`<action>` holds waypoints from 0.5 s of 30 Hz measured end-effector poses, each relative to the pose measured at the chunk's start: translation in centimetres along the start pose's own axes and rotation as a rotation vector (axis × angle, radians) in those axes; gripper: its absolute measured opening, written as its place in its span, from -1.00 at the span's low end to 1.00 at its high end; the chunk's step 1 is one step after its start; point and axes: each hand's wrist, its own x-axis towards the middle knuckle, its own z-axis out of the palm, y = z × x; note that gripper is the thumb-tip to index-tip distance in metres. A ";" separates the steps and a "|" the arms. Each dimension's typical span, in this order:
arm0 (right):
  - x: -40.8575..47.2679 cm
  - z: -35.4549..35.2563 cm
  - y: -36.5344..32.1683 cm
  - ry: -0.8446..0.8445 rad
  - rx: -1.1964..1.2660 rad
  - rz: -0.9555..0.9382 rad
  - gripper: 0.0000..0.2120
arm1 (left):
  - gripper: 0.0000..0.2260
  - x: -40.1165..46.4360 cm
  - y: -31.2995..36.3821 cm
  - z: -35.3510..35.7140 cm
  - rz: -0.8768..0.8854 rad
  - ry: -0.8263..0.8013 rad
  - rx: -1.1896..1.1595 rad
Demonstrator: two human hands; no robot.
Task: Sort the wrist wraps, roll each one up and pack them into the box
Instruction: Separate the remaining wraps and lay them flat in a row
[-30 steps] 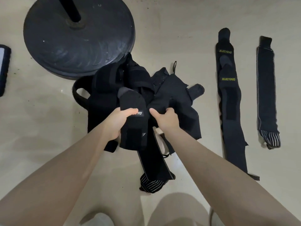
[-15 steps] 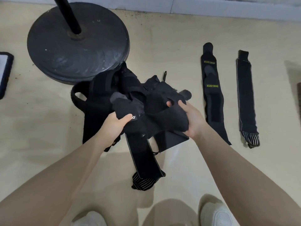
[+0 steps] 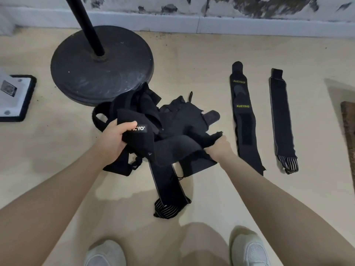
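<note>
Tangled black wrap pile (image 3: 172,127), floor.

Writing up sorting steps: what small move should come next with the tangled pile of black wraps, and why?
Probably draw the right hand rightward, freeing its black fabric wrap while the left hand grips the white-labelled black wrap; both lie tangled in the pile, and two wraps already lie straight there.

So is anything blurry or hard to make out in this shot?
Head view: the right hand is slightly smeared; the black pile of wraps merges into one dark mass in dim, soft light; the wide lens bows the baseboard.
</note>
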 end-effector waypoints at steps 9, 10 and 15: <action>-2.6 7.2 -5.2 -0.124 -0.433 -1.017 -0.16 | -0.81 -3.4 -2.1 -1.4 -0.225 0.022 0.073; -2.2 8.3 -5.6 -0.079 -0.503 -1.051 -0.12 | -0.79 -3.5 -2.3 -1.5 -0.223 0.025 0.061; -1.3 10.8 -6.5 -0.038 -0.439 -1.147 -0.51 | -0.79 -3.5 -3.4 -2.0 -0.223 0.025 0.048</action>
